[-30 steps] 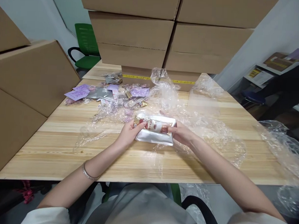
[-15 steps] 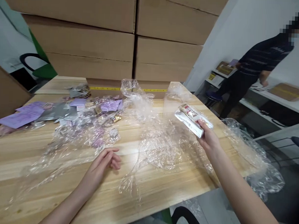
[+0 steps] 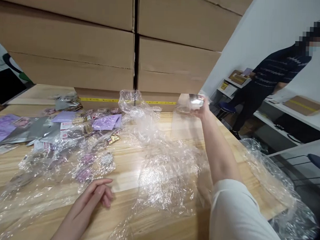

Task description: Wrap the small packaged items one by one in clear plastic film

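Observation:
My right hand (image 3: 203, 109) is stretched out over the far right part of the table, its fingers closed on a shiny silver packet (image 3: 196, 102). The packet's far side is hidden and its print does not show from this angle. Near the table's front my left hand (image 3: 95, 198) rests with its fingers loosely bent and apart, holding nothing. Clear plastic wrap (image 3: 160, 176) lies crumpled between the two hands. Just beyond the left hand are several small wrapped items, among them a pink one (image 3: 84, 174) and a white one (image 3: 107, 158).
Purple packets (image 3: 106, 122), grey bags (image 3: 40, 130) and clear film cover the left of the wooden table (image 3: 126, 175). Large cardboard boxes (image 3: 172, 64) are stacked behind it. More film (image 3: 268, 169) hangs over the right edge. A person (image 3: 277, 71) stands at shelves on the right.
My right hand has moved forward to the far side of the table with the silver packet, which has turned. My left hand stays low over the table. The view has shifted somewhat.

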A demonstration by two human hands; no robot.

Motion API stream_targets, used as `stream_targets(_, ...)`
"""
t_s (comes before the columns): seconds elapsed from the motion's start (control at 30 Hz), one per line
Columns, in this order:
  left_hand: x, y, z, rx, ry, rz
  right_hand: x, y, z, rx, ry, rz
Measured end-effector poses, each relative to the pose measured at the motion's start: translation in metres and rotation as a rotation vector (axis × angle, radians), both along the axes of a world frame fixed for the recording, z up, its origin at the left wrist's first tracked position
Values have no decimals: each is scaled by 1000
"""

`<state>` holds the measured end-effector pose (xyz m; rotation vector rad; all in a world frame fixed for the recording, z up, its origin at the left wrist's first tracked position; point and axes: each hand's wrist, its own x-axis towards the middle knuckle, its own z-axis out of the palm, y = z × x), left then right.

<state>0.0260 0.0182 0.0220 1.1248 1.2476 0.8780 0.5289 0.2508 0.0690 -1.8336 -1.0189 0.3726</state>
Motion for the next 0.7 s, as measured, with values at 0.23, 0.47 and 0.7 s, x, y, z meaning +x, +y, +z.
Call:
stream_targets(0.23, 1, -11, -2, 39, 26, -54, -2, -15, -10, -448, -339, -103)
stream_targets(0.47, -7, -23, -4, 100, 75, -289, -55, -88, -24, -634, -458, 248)
stream_targets(0.7, -16, -18, -7, 154, 127, -406, -143, -152, -10, -513, -572, 715)
